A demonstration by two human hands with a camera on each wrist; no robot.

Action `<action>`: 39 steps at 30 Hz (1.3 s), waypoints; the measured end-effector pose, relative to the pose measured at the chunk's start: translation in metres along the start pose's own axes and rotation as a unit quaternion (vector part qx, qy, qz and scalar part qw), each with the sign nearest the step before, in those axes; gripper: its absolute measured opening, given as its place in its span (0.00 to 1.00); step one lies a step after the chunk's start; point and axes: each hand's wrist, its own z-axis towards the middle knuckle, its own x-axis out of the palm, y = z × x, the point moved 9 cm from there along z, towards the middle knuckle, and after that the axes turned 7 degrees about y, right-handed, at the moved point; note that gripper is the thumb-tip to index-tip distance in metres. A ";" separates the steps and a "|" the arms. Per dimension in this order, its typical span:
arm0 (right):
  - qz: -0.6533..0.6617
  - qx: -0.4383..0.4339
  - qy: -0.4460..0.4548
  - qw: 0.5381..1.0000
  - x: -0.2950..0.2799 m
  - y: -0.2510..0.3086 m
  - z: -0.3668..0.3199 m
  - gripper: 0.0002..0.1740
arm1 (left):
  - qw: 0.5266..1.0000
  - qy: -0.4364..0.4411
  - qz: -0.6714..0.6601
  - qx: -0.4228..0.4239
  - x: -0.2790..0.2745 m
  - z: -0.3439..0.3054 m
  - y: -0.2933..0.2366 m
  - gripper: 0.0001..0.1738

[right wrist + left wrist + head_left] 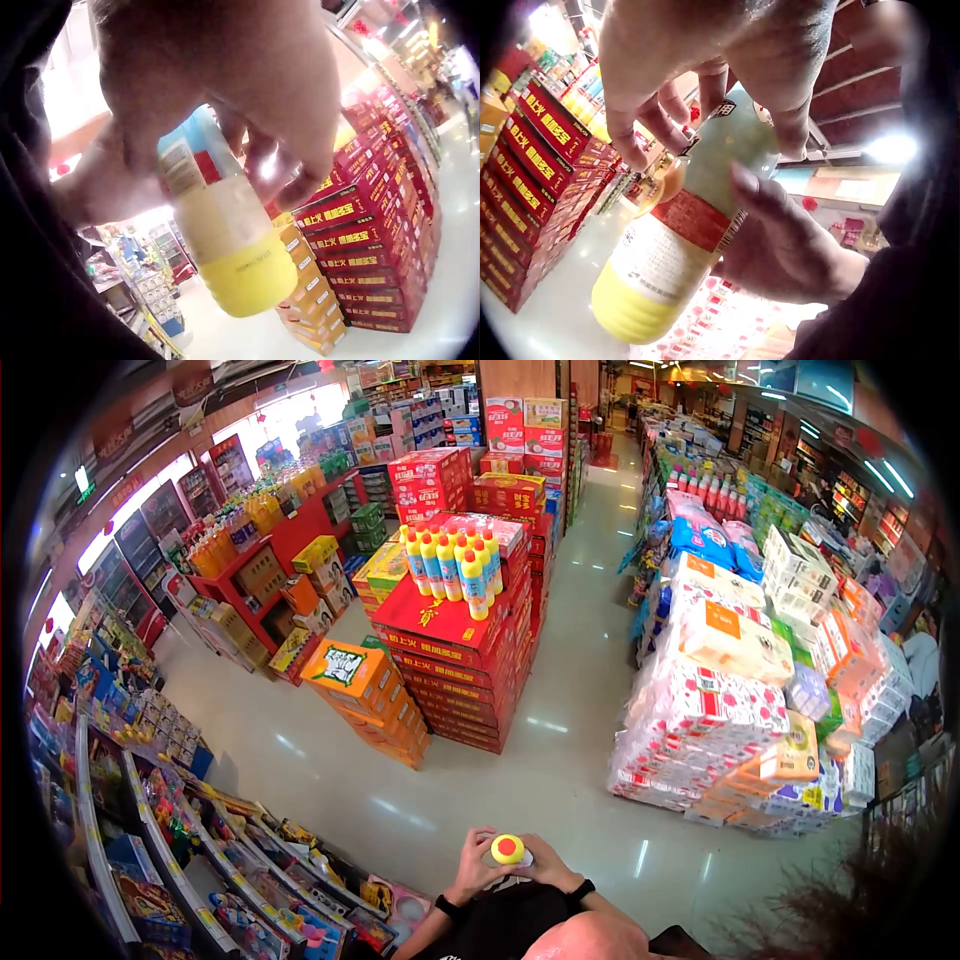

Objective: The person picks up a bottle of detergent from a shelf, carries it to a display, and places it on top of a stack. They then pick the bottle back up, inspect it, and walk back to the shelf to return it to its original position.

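In the head view, a yellow plastic bottle (508, 849) with a red cap is held in front of the person's body, its top facing the camera. The left hand (478, 863) grips it from one side and the right hand (548, 861) from the other. The left wrist view shows the bottle (682, 225) tilted, with a blue, red and white label and a yellow ribbed end. There the left hand's fingers curl about its upper part, while the right thumb lies along the label. Part of the bottle is hidden by the right hand (225, 60) in the right wrist view.
Ahead, similar bottles (450, 565) stand grouped on a stack of red cartons (450, 670), beside orange cartons (355, 680). Wrapped tissue packs (700, 710) are piled on the right. Shelves (200, 860) of small packaged goods run along the left, and tiled floor (560, 760) lies between.
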 end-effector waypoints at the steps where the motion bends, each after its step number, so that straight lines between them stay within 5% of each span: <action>1: 0.001 -0.008 0.005 1.000 -0.007 -0.007 0.011 0.36 | 1.000 -0.016 0.000 -0.003 -0.004 0.012 0.002 0.35; 13: -0.032 0.005 0.073 0.997 -0.046 -0.077 0.089 0.35 | 0.995 -0.083 0.028 -0.043 -0.025 0.102 0.020 0.31; 21: -0.024 0.001 -0.002 1.000 -0.078 -0.104 0.162 0.37 | 0.996 -0.041 -0.057 -0.061 -0.045 0.179 0.061 0.36; 31: -0.051 0.037 -0.106 0.992 -0.124 -0.123 0.318 0.36 | 0.998 0.023 -0.043 0.046 -0.124 0.348 0.094 0.42; 34: -0.066 0.020 -0.174 0.982 -0.143 -0.110 0.373 0.26 | 0.996 0.027 -0.066 0.049 -0.159 0.389 0.104 0.44; 39: -0.132 0.003 -0.203 0.970 -0.148 -0.122 0.442 0.36 | 0.994 -0.009 -0.040 0.098 -0.206 0.442 0.113 0.41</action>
